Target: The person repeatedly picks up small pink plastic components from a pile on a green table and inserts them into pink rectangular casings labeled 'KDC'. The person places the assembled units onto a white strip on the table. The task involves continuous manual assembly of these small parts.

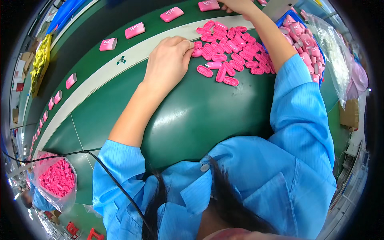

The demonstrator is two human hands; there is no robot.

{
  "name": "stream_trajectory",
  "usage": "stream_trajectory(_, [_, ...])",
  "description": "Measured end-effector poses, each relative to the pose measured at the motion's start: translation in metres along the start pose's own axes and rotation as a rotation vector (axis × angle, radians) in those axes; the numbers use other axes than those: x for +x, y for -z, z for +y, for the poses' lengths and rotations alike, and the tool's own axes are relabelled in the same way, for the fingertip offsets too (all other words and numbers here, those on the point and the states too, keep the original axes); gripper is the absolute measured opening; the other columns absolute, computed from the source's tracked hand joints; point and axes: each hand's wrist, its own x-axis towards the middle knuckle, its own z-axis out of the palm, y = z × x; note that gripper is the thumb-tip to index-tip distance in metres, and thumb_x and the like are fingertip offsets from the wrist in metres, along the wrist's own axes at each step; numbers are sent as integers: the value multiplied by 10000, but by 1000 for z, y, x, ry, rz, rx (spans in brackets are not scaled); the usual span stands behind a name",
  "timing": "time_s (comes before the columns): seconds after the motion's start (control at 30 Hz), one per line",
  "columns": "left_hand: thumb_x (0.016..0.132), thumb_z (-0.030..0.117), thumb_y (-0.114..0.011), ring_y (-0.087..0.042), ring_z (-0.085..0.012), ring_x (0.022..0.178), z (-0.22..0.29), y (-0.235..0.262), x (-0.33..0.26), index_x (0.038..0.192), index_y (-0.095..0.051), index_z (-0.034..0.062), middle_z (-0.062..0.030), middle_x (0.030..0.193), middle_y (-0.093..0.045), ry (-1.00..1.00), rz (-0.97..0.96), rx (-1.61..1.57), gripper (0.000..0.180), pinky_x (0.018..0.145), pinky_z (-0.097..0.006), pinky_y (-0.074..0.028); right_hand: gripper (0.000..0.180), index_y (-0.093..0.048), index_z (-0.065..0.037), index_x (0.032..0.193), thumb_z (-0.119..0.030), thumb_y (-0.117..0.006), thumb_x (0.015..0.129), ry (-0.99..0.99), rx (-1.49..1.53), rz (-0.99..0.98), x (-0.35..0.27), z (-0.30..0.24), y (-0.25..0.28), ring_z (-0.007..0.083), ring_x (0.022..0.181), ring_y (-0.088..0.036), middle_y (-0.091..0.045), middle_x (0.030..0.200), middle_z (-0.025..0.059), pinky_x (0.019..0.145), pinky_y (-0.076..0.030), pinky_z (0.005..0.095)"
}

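Note:
My left hand (170, 56) rests at the left edge of a loose pile of small pink oval plastic pieces (236, 46) on the green table. Its thumb and index finger are closed at one pink oval piece (197, 45), partly hidden by the fingertips. Beyond the pale rail, my right hand (236, 5) reaches to the top edge of the view. Bent fingers meet the right end of a pink rounded case (208, 5) on the dark green belt; the upper part of this hand is cut off.
More pink cases, among them one (135, 30), lie spaced along the curving belt (86, 56). A blue bin (322, 76) heaped with pink cases stands right of my right forearm, beside a clear plastic bag (332, 52). At lower left hangs a bag of pink pieces (58, 178). A black cable (116, 182) crosses my left sleeve.

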Motion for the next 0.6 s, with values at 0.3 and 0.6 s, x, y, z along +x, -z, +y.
stream_trajectory(0.3, [745,10,-607,-577,-177,636,6,7,4,935,-661,44,-91,801,-566,222,-58,-97,200,658,-269,-492,248,-641,34,923,-168,-583,790,-158,-764,86,42,42,21,388,895,-621,-637,983,222,790,-507,441])
stream_trajectory(0.6, [864,89,-613,-639,-199,886,-2,9,12,1161,-532,-21,-127,1044,-614,722,-66,-1126,327,797,-273,-530,169,-617,48,970,-28,-631,821,272,520,-322,-80,-57,5,114,779,-609,-663,874,71,714,-514,258])
